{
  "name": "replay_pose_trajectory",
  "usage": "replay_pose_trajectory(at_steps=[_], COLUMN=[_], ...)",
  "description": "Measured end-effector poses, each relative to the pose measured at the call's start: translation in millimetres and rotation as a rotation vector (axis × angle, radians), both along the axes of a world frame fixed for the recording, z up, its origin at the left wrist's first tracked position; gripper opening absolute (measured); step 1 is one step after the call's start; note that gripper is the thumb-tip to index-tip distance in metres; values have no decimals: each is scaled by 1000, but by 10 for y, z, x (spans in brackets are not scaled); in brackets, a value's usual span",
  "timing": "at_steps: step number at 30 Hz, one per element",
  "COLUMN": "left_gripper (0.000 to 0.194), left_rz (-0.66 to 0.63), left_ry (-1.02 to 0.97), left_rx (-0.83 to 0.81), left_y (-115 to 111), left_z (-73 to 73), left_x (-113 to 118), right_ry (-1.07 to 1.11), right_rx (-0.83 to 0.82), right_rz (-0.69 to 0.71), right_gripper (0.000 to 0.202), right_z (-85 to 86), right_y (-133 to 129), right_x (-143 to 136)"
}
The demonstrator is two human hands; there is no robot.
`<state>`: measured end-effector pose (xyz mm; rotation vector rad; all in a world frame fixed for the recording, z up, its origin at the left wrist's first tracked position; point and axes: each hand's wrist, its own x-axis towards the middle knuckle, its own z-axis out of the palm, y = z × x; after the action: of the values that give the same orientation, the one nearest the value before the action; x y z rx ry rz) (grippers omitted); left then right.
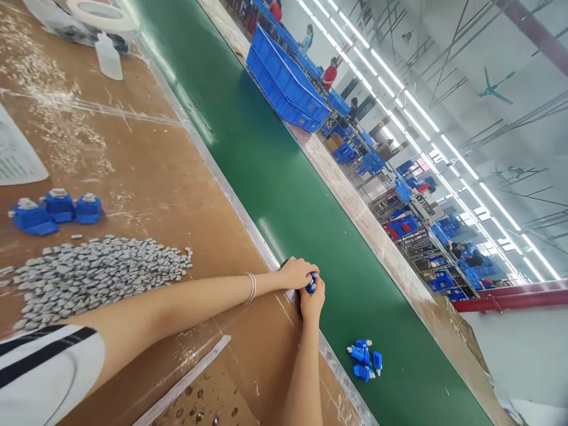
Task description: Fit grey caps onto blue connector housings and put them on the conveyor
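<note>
Both hands meet at the near edge of the green belt. My left hand (297,273) and my right hand (313,299) are closed round one small blue part (312,283), mostly hidden by the fingers. Several blue parts with whitish tips (360,355) lie on the belt at the lower right. On the brown table at the left stand three blue parts with pale tops (60,207). Below them spreads a pile of small grey pieces (102,272), beside my left forearm.
The green belt (284,177) runs diagonally past the brown table (155,189). A white bottle (109,56) and a tape roll (102,15) are at the upper left. Large blue crates (284,77) stand beyond the belt, with people farther off.
</note>
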<state>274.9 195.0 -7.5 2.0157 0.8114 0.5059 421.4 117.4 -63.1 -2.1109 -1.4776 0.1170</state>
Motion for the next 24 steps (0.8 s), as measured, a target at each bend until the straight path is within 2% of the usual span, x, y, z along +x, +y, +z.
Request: replay_pose_trajectory(at_steps=[3, 6, 9, 13, 17, 20, 24], left_gripper=[22, 16, 17, 27, 27, 26, 26], left_rz=[4, -73, -136, -210, -210, -199, -169], left_ry=[7, -8, -26, -48, -42, -43, -38], left_rx=[-18, -17, 17, 68, 109, 135, 158], left_y=[-146, -315, -533, -804, -925, -973, -1067], left_z=[11, -2, -26, -50, -65, -80, -110], left_x=[-37, -203, -487, -936, -1312, -1527, -1763], right_ry=[69, 143, 229, 365, 480, 571, 705], right_rx=[40, 57, 43, -48, -82, -1, 239], right_rz=[-3, 11, 45, 106, 60, -24, -151], right_gripper=[41, 46, 55, 66, 74, 76, 56], right_z=[39, 70, 125, 278, 413, 514, 773], right_y=[-219, -514, -847, -1351, -1753, -1929, -2281], right_x=[-102, -289, -528, -810, -935, -924, -943])
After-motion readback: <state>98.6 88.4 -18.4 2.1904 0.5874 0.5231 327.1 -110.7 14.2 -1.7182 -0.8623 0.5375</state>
